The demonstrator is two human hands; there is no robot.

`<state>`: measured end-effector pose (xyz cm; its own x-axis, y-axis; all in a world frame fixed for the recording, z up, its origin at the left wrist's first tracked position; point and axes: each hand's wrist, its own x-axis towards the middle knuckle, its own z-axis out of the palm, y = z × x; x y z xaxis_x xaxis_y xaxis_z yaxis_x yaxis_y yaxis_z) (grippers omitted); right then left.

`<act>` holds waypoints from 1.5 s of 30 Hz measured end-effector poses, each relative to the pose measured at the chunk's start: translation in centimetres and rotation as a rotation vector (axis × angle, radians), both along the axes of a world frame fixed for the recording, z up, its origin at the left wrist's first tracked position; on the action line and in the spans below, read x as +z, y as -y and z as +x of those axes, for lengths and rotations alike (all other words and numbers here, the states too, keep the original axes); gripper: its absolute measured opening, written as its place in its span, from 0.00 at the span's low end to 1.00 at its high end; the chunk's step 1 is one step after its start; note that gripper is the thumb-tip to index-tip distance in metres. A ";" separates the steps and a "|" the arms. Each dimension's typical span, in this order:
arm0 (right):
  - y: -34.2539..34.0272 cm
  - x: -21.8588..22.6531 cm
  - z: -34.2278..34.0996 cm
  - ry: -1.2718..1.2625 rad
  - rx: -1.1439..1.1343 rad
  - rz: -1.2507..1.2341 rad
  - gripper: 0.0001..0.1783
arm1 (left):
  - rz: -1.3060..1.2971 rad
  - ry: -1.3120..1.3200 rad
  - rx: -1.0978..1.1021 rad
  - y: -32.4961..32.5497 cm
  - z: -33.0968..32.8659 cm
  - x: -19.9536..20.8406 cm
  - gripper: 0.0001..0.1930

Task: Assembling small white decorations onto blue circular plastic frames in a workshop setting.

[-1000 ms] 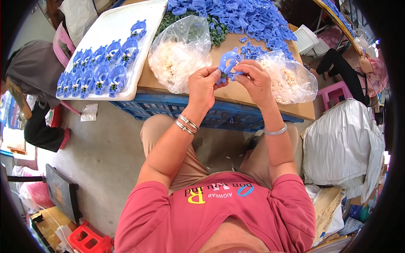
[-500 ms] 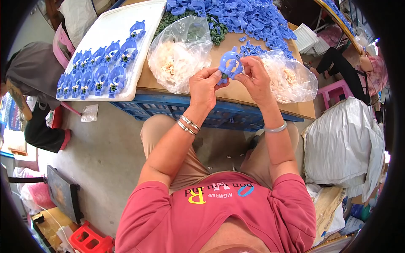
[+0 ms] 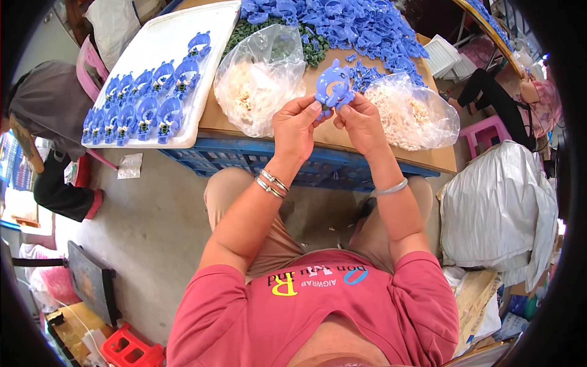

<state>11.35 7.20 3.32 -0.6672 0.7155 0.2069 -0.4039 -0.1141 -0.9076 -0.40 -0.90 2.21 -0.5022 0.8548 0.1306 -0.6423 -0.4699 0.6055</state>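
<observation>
Just above the table's near edge I hold a blue plastic toy figure [image 3: 333, 82] with ear-like tips, a round opening and a dark green part low on it. My left hand [image 3: 296, 125] pinches its lower left side between thumb and fingers. On the lower right side, my right hand [image 3: 362, 122] grips it with thumb and fingertips. A clear bag of small cream-coloured parts [image 3: 257, 92] lies to the left of my hands, and a second clear bag of cream parts [image 3: 413, 116] to the right.
A white tray [image 3: 156, 46] at the left bears rows of similar blue figures [image 3: 147, 113]. Heaped blue parts [image 3: 361, 27] and green parts [image 3: 315, 49] cover the table's far side. Blue crates [image 3: 244, 156] support the tabletop. People sit at left and right; a white sack [image 3: 495, 208] stands right.
My right hand has moved down and left, from the figure's right edge to its lower right side. The figure has shifted slightly down and turned a little. My left hand keeps its pinch.
</observation>
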 end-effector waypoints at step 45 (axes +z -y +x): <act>1.2 -0.1 -0.4 0.020 -0.240 0.076 0.33 | -0.085 -0.144 0.009 -0.2 0.4 -0.1 0.12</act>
<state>10.95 6.01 3.25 -0.4843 0.8371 0.2543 -0.3929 0.0516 -0.9182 0.04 -0.66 2.09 -0.4907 0.8616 0.1295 -0.5419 -0.4182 0.7291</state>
